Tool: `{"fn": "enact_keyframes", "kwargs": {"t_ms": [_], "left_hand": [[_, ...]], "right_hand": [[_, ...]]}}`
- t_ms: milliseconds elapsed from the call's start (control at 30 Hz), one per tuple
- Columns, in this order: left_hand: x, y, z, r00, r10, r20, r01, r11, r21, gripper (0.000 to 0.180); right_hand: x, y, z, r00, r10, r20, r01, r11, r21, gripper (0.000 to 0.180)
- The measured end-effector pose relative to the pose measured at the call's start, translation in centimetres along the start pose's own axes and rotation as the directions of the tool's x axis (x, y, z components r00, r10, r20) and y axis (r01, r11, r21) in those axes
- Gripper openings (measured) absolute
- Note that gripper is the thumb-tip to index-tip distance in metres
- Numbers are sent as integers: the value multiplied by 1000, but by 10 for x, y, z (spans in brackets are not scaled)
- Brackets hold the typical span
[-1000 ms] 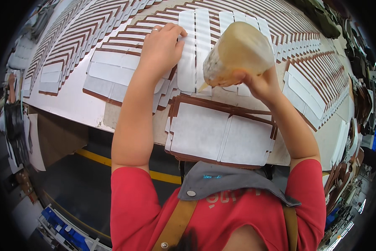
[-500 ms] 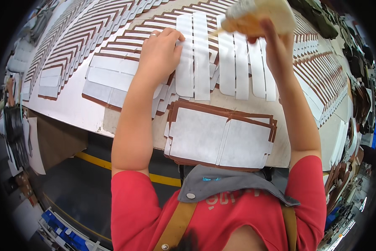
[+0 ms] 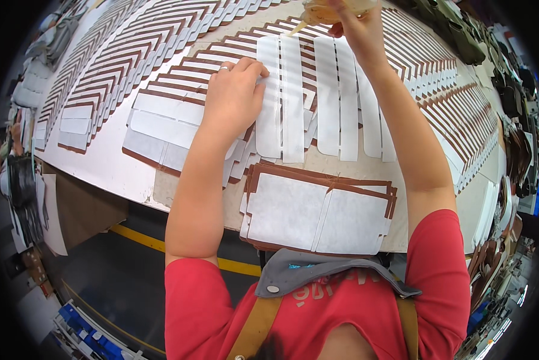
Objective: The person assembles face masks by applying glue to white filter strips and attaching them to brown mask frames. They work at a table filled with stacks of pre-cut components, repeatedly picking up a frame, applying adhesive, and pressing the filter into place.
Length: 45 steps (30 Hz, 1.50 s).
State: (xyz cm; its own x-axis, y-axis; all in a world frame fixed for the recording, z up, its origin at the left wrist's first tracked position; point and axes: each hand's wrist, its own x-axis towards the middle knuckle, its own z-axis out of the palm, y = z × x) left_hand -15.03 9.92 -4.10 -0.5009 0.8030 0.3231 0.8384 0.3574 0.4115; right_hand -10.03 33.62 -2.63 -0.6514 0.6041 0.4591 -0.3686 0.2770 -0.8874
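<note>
My right hand (image 3: 363, 37) is wrapped round a squeeze bottle (image 3: 341, 8) of yellowish liquid, partly cut off by the top edge. Its thin nozzle (image 3: 297, 27) points down-left at the far end of a long white panel (image 3: 292, 96) with a slit down its middle. At that panel's left edge rests my left hand (image 3: 236, 91), fingers bent and thumb apart, a ring on one finger. Two similar white panels, one a middle panel (image 3: 327, 99), lie to the right. Beneath them are overlapping rows of brown-edged white pieces (image 3: 185, 78).
A stack of brown-bordered white pieces (image 3: 290, 207) sits at the table's near edge, close to my body. More fanned rows (image 3: 122, 51) cover the far left, and others (image 3: 461, 120) the right. Dark items (image 3: 455, 33) lie along the far right edge.
My right hand and the bottle have moved away from me and slightly left, bringing the nozzle to the panel's far end. My left hand stays at the panel's edge. The view has shifted slightly.
</note>
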Motion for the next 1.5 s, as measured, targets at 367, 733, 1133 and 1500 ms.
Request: {"fn": "enact_keyframes", "kwargs": {"t_ms": [367,733,1133,1500], "left_hand": [[0,0,0,1000,9,-12,-9,1000,-9,14],[0,-1,-1,1000,5,9,-5,1000,-11,14],[2,-1,0,1000,-5,21,5,1000,26,13],[0,28,-17,989,-63,136,33,977,209,15]], "right_hand": [[-5,-4,-21,991,125,-44,-124,992,27,43],[-68,-41,-31,956,294,22,-293,956,-24,43],[-138,-76,-32,897,429,111,-436,898,57,60],[-53,-59,-105,910,383,-161,-322,895,309,46]]}}
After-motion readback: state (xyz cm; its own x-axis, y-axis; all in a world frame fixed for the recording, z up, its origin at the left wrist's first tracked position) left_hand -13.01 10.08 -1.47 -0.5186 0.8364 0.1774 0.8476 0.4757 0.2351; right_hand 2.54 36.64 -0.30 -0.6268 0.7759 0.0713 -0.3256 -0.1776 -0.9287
